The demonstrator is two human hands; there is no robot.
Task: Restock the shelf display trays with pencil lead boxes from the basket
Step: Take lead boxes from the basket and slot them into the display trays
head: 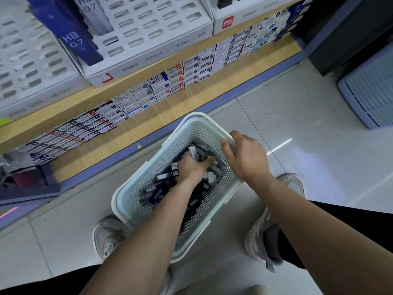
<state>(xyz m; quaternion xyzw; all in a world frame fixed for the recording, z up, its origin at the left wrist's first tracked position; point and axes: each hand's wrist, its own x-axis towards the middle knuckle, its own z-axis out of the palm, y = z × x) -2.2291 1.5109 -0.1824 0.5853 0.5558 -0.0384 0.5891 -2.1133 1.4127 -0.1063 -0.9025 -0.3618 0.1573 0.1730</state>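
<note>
— While the left hand [192, 167] is buried among the pencil lead boxes [170, 184], can you tell what it holds?
— Not surely. Its fingers curl down into the heap, narrow, seemingly closing round a few boxes, but the grip itself is hidden. The right hand [244, 156] is clamped over the far right rim of the basket [127, 201], thumb inside, steadying it.
— And the basket?
— On the floor between the shoes [108, 237], its long axis running away from the person toward the shelf [136, 124].
— So where must the boxes go?
— Up and forward-left. The white display trays [148, 39] sit on the shelf above, well apart from the basket, their slots mostly bare. I judge the left hand is nearer and better placed to carry a handful up; the boxes are small and loose, so some could slip out
</note>
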